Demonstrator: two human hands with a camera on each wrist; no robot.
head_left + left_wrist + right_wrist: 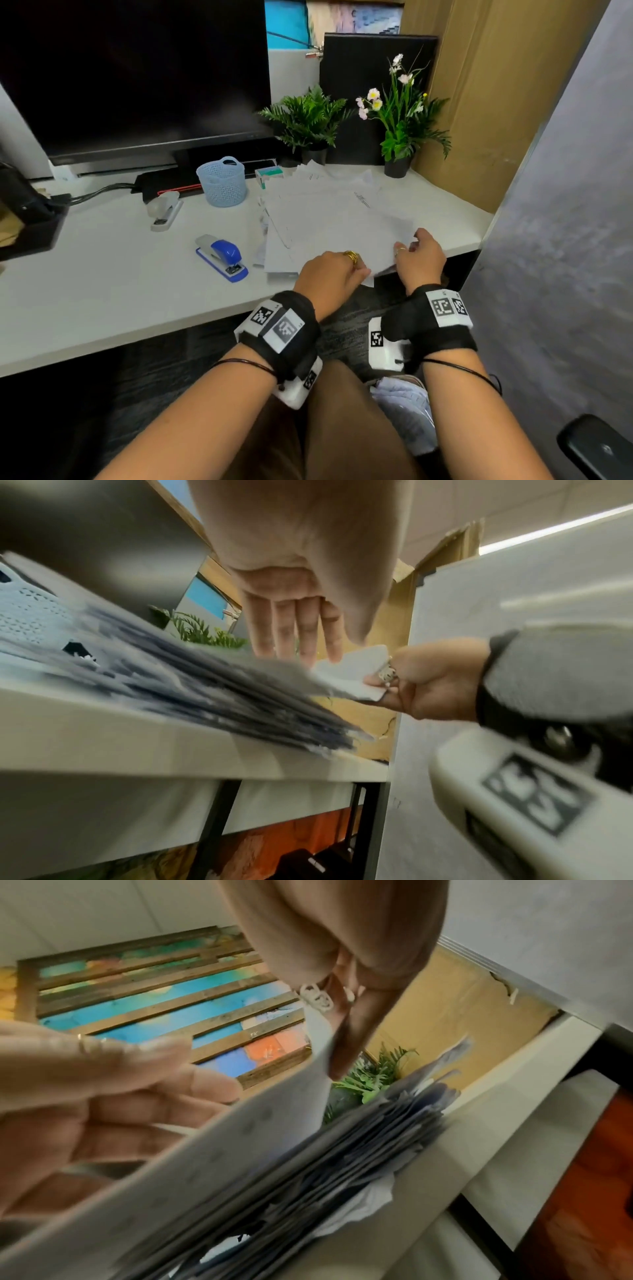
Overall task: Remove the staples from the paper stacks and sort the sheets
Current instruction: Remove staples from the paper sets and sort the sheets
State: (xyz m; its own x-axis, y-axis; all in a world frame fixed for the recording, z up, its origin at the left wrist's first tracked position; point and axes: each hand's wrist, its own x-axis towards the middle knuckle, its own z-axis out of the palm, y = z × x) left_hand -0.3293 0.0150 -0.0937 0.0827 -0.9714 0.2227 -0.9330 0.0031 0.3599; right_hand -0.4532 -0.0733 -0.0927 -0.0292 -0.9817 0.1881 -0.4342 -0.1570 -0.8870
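Note:
A loose pile of white paper sheets (335, 219) lies on the white desk (102, 284) near its front right corner. My left hand (354, 270), with a gold ring, rests on the pile's near edge; the left wrist view shows its fingers (294, 631) straight on the top sheets. My right hand (406, 248) pinches the near right corner of the top sheet (352, 669) and lifts it off the pile. In the right wrist view that raised sheet (240, 1150) slants above the stacked pile (342, 1172), held between thumb and fingers (352, 1031). No staple is visible.
A blue stapler (222, 257) lies left of the pile, a white stapler (166, 210) farther back. A light blue mesh basket (222, 181) and a small staple box (269, 174) stand before the monitor (137, 75). Two potted plants (308, 123) stand behind the paper.

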